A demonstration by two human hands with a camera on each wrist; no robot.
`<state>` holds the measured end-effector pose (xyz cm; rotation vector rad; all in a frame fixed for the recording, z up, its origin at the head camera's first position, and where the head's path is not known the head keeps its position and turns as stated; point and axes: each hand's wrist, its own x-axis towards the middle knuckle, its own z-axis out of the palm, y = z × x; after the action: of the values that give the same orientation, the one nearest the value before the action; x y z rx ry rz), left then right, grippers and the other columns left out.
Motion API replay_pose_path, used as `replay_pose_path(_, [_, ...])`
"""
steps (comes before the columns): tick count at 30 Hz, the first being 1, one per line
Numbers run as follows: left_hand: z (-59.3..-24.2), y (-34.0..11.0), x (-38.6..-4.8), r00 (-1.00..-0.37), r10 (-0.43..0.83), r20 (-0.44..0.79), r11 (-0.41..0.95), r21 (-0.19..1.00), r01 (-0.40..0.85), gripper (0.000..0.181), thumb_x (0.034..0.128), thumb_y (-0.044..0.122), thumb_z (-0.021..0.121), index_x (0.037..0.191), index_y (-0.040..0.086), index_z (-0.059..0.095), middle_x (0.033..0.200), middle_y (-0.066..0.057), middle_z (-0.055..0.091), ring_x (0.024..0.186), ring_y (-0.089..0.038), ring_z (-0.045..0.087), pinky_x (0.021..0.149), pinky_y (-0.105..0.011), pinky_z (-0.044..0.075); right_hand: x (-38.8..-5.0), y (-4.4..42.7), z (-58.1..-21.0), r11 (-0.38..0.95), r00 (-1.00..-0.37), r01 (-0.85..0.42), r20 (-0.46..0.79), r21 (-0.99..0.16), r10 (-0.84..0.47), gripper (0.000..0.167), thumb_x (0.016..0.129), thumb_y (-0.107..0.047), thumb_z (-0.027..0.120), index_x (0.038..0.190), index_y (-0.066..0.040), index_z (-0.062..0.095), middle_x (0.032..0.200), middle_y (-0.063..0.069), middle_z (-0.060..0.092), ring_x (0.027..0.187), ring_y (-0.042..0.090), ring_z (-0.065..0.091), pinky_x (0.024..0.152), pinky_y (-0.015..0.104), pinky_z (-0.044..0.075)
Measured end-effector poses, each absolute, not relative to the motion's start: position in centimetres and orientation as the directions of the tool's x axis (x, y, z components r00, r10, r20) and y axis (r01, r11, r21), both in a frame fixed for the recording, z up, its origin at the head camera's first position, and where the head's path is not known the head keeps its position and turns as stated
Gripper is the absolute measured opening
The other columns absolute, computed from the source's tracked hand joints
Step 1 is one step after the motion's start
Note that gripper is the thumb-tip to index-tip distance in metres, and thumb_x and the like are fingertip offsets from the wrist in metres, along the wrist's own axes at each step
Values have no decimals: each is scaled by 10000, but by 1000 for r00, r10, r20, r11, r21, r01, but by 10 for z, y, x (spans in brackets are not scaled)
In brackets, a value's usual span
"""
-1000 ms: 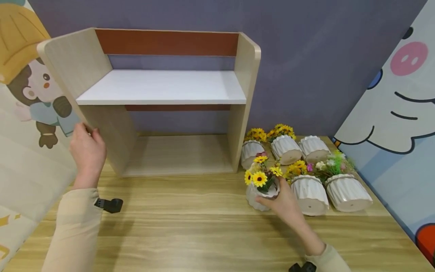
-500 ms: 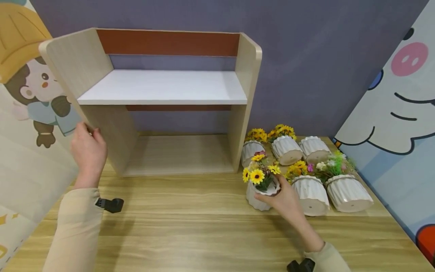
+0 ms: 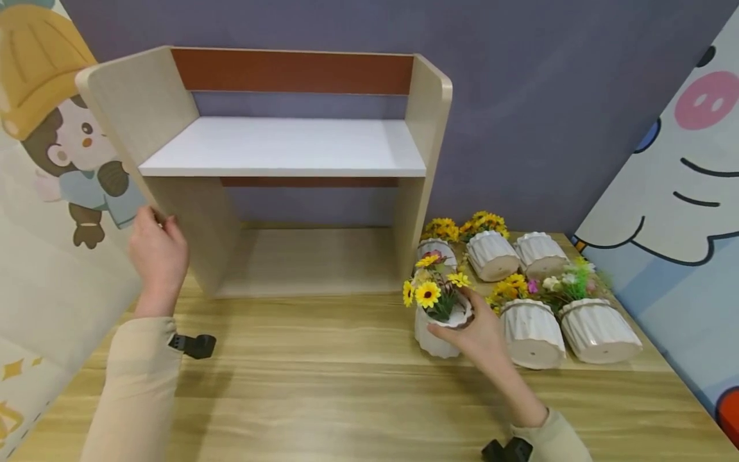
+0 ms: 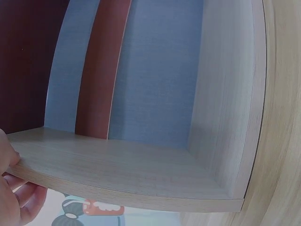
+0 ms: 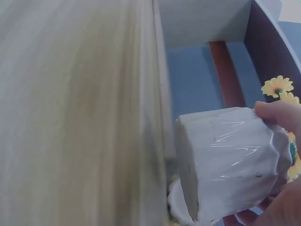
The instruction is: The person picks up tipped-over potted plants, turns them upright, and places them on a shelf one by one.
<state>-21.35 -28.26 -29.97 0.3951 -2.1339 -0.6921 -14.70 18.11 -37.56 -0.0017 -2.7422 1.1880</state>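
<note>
In the head view my left hand (image 3: 158, 256) holds the front edge of the left side panel of a small wooden bookshelf (image 3: 283, 146). The left wrist view has the thumb (image 4: 11, 153) on the panel's inner face and fingers (image 4: 30, 202) curled outside. My right hand (image 3: 484, 330) grips a white fluted flower pot (image 3: 430, 337) near its rim, thumb on the near side. Yellow sunflower-like blooms (image 3: 428, 294) stick up from it. In the right wrist view the pot (image 5: 230, 160) shows its wall and part of its base, apparently raised off the tabletop.
Several white pots lie on their sides right of the bookshelf, including a back one (image 3: 492, 255), a front one (image 3: 532, 333) and one with mixed flowers (image 3: 600, 330). The wooden table (image 3: 323, 398) spreads in front. Painted walls stand behind and at both sides.
My right hand has lifted the flower pot slightly and carried it a little to the left. The left hand stays at the bookshelf panel. The head view has shifted slightly.
</note>
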Motion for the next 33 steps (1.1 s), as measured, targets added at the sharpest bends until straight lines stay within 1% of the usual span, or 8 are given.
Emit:
replay_pose_path(5, [-300, -283, -213, -602, -495, 627, 802, 596, -37, 350, 955, 215, 373, 1138, -68, 466, 1044, -282, 533, 929, -456, 510, 803, -542, 387, -143, 174, -364, 665, -983, -82, 170, -742, 68, 910, 607, -417, 808, 1327, -49, 389, 1323, 188, 439, 1141, 364, 472, 894, 498, 417])
replay_pose_path(12, [-300, -282, -213, -600, -494, 630, 802, 597, -34, 342, 956, 215, 371, 1112, -72, 472, 1008, -278, 525, 919, -454, 504, 794, -545, 377, -138, 162, -344, 615, -983, -112, 180, -780, 49, 908, 598, -421, 817, 1338, -115, 390, 1308, 135, 443, 1061, 299, 522, 813, 420, 471])
replay_pose_path(16, [-300, -282, -213, -583, -483, 653, 811, 584, -18, 311, 951, 196, 387, 1060, -80, 479, 955, -271, 510, 882, -449, 492, 767, -554, 353, -138, 156, -333, 583, -976, -152, 212, -798, 36, 902, 594, -405, 824, 1340, -124, 401, 1319, 115, 425, 1123, 285, 481, 866, 422, 455])
replay_pose_path(20, [-300, -283, -214, -591, -487, 643, 808, 588, -26, 320, 952, 203, 385, 1075, -77, 478, 972, -268, 513, 892, -446, 492, 774, -550, 355, -140, 151, -325, 561, -964, -211, 266, -801, 18, 849, 615, -405, 812, 1326, -146, 428, 1336, 97, 420, 1162, 278, 455, 877, 433, 450])
replay_pose_path(23, [-301, -283, -213, -598, -491, 634, 804, 593, -31, 325, 953, 211, 384, 1082, -73, 476, 981, -267, 516, 900, -445, 494, 780, -543, 359, -141, 146, -322, 565, -946, -264, 323, -781, 4, 829, 619, -399, 810, 1316, -136, 446, 1298, 96, 460, 1146, 273, 472, 867, 442, 453])
replay_pose_path(25, [-301, -283, -213, -595, -490, 637, 805, 593, -28, 319, 951, 207, 389, 1069, -76, 476, 969, -267, 514, 890, -448, 492, 774, -544, 356, -142, 143, -321, 579, -930, -300, 367, -758, -1, 830, 607, -393, 818, 1307, -131, 457, 1230, 84, 501, 1104, 257, 497, 852, 439, 455])
replay_pose_path(28, [-302, -283, -212, -591, -484, 645, 808, 588, -20, 310, 951, 198, 389, 1058, -79, 476, 958, -267, 508, 877, -447, 489, 762, -547, 354, -144, 139, -319, 599, -902, -352, 433, -720, -9, 829, 591, -407, 823, 1293, -137, 474, 1144, 45, 534, 1046, 208, 516, 818, 399, 453])
replay_pose_path(33, [-304, -284, -213, -586, -465, 664, 820, 572, -4, 306, 948, 194, 390, 1063, -78, 471, 960, -268, 509, 878, -445, 496, 750, -555, 362, -148, 132, -310, 601, -862, -420, 507, -681, -28, 805, 592, -402, 822, 1267, -107, 498, 1094, 21, 540, 985, 169, 510, 766, 346, 434])
